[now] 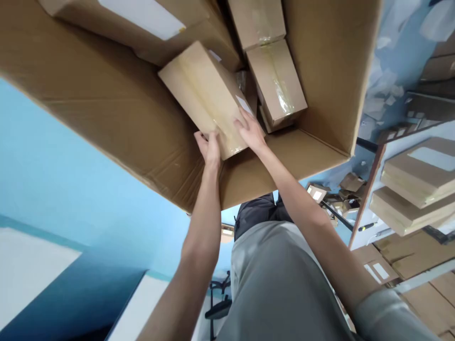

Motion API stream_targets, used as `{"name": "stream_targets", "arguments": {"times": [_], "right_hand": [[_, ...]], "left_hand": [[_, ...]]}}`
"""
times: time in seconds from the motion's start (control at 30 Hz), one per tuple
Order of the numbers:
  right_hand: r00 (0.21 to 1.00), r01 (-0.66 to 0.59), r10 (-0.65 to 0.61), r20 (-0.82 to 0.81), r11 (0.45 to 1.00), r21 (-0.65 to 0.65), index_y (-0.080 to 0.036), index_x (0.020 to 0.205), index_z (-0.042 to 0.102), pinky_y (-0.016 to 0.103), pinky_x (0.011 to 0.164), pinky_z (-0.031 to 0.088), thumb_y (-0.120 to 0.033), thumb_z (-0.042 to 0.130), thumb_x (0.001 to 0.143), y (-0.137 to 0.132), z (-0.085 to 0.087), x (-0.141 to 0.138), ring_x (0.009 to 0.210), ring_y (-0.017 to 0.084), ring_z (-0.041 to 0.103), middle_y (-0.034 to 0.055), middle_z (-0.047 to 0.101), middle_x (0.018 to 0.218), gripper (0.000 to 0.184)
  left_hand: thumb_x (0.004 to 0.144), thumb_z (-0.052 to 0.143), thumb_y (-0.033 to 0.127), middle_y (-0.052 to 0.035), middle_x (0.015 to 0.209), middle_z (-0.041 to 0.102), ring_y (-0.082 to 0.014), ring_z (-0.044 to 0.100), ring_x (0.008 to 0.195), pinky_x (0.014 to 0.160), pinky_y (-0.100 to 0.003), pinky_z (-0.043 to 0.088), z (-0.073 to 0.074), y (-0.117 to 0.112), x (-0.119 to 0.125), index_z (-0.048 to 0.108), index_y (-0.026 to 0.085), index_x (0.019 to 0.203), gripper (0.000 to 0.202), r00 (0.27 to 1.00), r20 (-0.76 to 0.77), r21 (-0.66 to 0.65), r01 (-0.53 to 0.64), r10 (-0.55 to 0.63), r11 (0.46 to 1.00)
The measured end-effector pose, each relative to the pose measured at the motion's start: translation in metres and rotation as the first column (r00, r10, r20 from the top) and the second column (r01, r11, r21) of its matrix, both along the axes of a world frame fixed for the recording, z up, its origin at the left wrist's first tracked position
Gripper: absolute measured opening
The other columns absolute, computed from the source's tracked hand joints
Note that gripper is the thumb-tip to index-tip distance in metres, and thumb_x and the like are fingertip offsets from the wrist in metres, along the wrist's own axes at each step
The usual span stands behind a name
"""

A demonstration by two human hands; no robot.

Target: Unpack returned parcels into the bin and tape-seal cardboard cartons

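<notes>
A taped cardboard box [202,94] lies tilted inside a large open carton [142,123]. My left hand [210,148] grips its near left corner, thumb on top and fingers curled at the side. At the box's right edge, my right hand [250,130] has its fingers bent over the top and side, close to a white label. Right of it are a smaller taped box [277,78] and another box [258,21] behind that one. A bigger box with a white label [142,16] fills the carton's far left. The undersides of both hands are hidden.
At the right, a shelf or table holds stacked boxes [423,170], with more boxes [380,270] below. Scattered boxes and papers [382,94] lie on the blue floor beyond the carton. A black chair base [218,308] stands at the bottom, near my legs.
</notes>
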State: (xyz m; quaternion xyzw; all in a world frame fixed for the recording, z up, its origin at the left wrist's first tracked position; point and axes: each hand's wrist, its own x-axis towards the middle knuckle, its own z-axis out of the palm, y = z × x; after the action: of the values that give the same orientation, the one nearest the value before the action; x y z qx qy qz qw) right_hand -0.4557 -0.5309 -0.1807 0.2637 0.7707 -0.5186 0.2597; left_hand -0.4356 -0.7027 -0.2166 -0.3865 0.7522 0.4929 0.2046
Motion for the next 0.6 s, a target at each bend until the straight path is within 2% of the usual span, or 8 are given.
{"name": "stream_targets", "arguments": {"times": [0.1,0.2,0.3,0.37,0.47,0.53,0.6], "right_hand": [[0.981,-0.113,0.125,-0.147,0.990,0.090,-0.032,0.175,0.053,0.056,0.149,0.023,-0.067,0.067,0.107,0.002,0.088,-0.011,0.177,0.033,0.034,0.0022,0.047,0.185,0.078],[0.937,-0.189,0.232,-0.261,0.965,0.182,-0.035,0.175,0.052,0.050,0.149,0.028,-0.060,0.064,0.110,0.015,0.180,0.000,0.177,0.030,0.035,-0.0012,0.046,0.186,0.070],[0.875,-0.131,0.241,-0.420,0.953,0.274,-0.024,0.176,0.046,0.048,0.148,0.029,-0.052,0.054,0.114,0.039,0.253,0.030,0.177,0.027,0.035,0.0047,0.042,0.188,0.069],[0.839,-0.023,0.180,-0.514,0.955,0.297,-0.022,0.179,0.039,0.050,0.148,0.028,-0.049,0.048,0.116,0.061,0.295,0.054,0.178,0.026,0.032,0.0058,0.038,0.190,0.069],[0.821,0.170,0.001,-0.570,0.954,0.246,-0.035,0.182,0.033,0.057,0.148,0.029,-0.054,0.045,0.119,0.099,0.361,0.099,0.181,0.033,0.023,-0.0020,0.036,0.190,0.067],[0.812,0.300,-0.134,-0.569,0.931,0.208,-0.040,0.182,0.034,0.064,0.145,0.034,-0.059,0.047,0.118,0.128,0.408,0.137,0.181,0.040,0.017,-0.0040,0.040,0.188,0.068],[0.781,0.434,-0.242,-0.576,0.873,0.221,-0.042,0.182,0.033,0.068,0.141,0.039,-0.062,0.049,0.117,0.158,0.452,0.184,0.181,0.045,0.013,-0.0027,0.044,0.185,0.071]], "left_hand": [[0.098,0.068,0.052,-0.0059,0.118,0.073,-0.0244,0.075,0.117,0.103,-0.036,0.063,0.066,0.011,0.015,0.053,0.026,0.114,0.034,0.994,-0.090,0.066,-0.058,0.064,0.996],[0.099,0.062,0.050,-0.0053,0.126,0.071,-0.0249,0.073,0.126,0.111,-0.040,0.061,0.137,0.032,0.029,0.053,0.028,0.120,0.032,0.952,-0.270,0.125,-0.114,0.144,0.986],[0.097,0.061,0.045,-0.0040,0.128,0.069,-0.0268,0.070,0.134,0.121,-0.045,0.057,0.204,0.058,0.033,0.054,0.030,0.120,0.028,0.863,-0.478,0.154,-0.101,0.164,0.983],[0.095,0.063,0.044,-0.0032,0.125,0.068,-0.0285,0.069,0.134,0.123,-0.048,0.056,0.245,0.077,0.030,0.056,0.032,0.119,0.028,0.793,-0.600,0.172,-0.002,0.107,0.985],[0.095,0.062,0.045,-0.0014,0.127,0.069,-0.0299,0.069,0.134,0.122,-0.048,0.058,0.309,0.116,0.031,0.061,0.036,0.123,0.029,0.681,-0.729,0.120,0.223,-0.067,0.967],[0.099,0.058,0.047,0.0011,0.134,0.070,-0.0298,0.067,0.141,0.122,-0.044,0.058,0.353,0.153,0.042,0.062,0.040,0.129,0.031,0.617,-0.756,0.032,0.370,-0.219,0.929],[0.103,0.053,0.045,0.0031,0.140,0.070,-0.0303,0.065,0.147,0.125,-0.044,0.057,0.398,0.199,0.066,0.061,0.041,0.134,0.033,0.538,-0.779,0.004,0.516,-0.321,0.856]]}}
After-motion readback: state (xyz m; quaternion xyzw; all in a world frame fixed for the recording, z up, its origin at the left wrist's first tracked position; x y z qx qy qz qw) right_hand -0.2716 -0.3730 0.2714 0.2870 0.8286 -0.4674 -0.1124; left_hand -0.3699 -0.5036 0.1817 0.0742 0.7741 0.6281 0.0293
